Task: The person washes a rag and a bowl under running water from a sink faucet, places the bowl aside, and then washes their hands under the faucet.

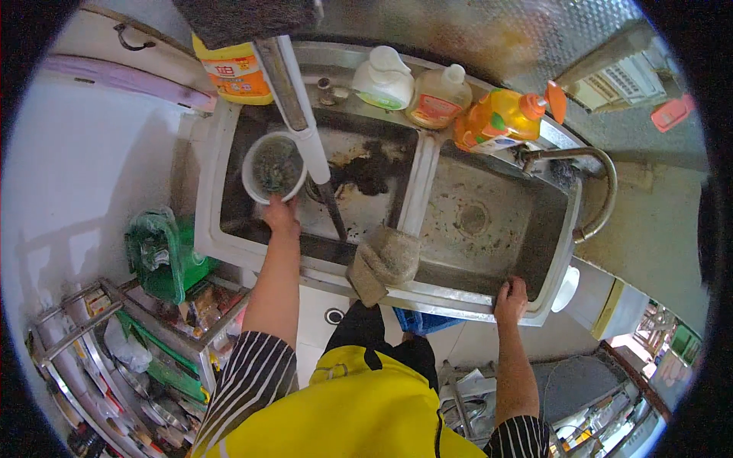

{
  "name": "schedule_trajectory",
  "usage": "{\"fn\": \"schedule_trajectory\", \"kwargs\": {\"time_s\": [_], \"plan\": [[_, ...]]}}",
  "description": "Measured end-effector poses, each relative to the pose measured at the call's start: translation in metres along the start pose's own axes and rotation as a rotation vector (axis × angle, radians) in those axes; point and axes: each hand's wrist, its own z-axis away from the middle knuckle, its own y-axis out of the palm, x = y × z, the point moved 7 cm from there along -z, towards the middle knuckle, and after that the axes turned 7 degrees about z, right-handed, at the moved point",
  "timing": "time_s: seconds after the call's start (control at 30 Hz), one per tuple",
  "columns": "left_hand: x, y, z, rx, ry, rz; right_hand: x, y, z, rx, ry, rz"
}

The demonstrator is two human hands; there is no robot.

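My left hand [282, 216] grips the near rim of a round white bowl [250, 177] over the left basin [240, 221] of a steel double sink. Dark, wet-looking contents [276, 164] fill the bowl; I cannot make out what they are. My right hand [511, 299] curls over the sink's front rim [458, 299], by the right basin [527, 237]. Beside the bowl, a long pale pole [298, 107] slants into the left basin, with a dark fuzzy pad [248, 19] above. Dark residue [372, 169] lies on the basin's bottom.
Along the back ledge stand a yellow jug [233, 72], a white bottle [384, 80], a clear bottle [440, 95] and an orange pump bottle [500, 118]. A curved faucet [603, 172] rises at right. A grey-brown cloth [385, 259] drapes over the front rim. At left is a cluttered rack [114, 305].
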Motion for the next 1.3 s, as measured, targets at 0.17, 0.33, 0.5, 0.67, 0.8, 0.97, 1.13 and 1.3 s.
{"fn": "schedule_trajectory", "kwargs": {"time_s": [0.17, 0.33, 0.5, 0.67, 0.8, 0.97, 1.13, 1.3], "plan": [[-0.052, -0.009, 0.019, 0.320, 0.158, 0.060, 0.003, 0.005, -0.005, 0.018, 0.015, -0.033], [-0.101, -0.042, 0.062, 0.294, 0.289, -0.069, 0.004, -0.002, -0.005, -0.019, -0.007, -0.093], [-0.135, -0.083, 0.125, 0.330, 0.294, -0.086, 0.006, -0.004, -0.003, -0.025, -0.009, -0.143], [-0.135, -0.113, 0.206, 0.336, 0.289, -0.125, 0.008, -0.012, -0.004, -0.118, -0.137, -0.235], [-0.117, -0.133, 0.255, 0.346, 0.242, -0.171, 0.006, -0.016, -0.002, -0.098, -0.162, -0.286], [-0.071, -0.116, 0.298, 0.444, 0.104, -0.230, 0.001, -0.015, 0.000, -0.056, -0.130, -0.292], [-0.018, -0.065, 0.311, 0.565, -0.021, -0.270, -0.003, -0.010, 0.002, -0.087, -0.123, -0.270], [0.026, -0.018, 0.311, 0.653, -0.039, -0.330, -0.004, -0.005, 0.000, -0.055, -0.114, -0.252]]}}
